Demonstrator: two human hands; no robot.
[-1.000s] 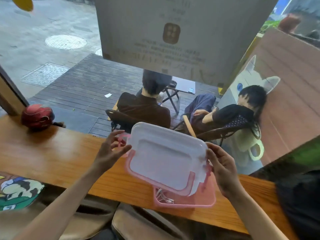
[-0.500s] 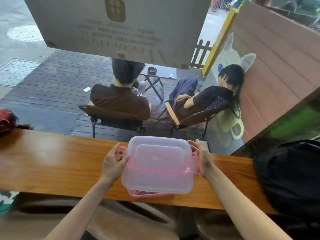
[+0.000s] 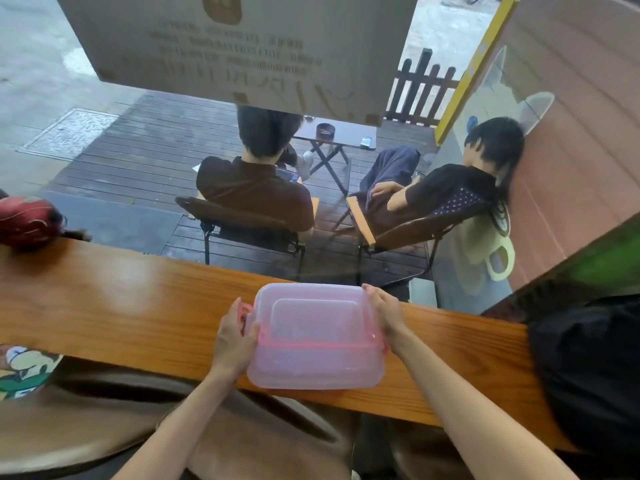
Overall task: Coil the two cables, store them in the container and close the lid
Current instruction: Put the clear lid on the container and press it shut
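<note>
The pink plastic container (image 3: 316,358) stands on the wooden counter (image 3: 121,306), at the near edge, and its front wall hangs a little over this edge. The translucent lid (image 3: 313,315) lies flat on top and covers it fully. Through the cloudy plastic only faint shapes show, and I cannot tell if they are the cables.

The left hand (image 3: 235,336) is curled around the left end of the container, with the thumb on the lid corner and the fingers beside the pink handle clip (image 3: 243,311). The right hand (image 3: 387,311) presses on the right end of the lid, with fingers half bent along the far right corner. Both hands hold the box between them.

At the far left end of the counter lies a red helmet (image 3: 29,221). A black bag (image 3: 588,372) rests at the right end. Behind the counter is a window, and outside two people sit on chairs on a dark wooden deck (image 3: 145,161).
</note>
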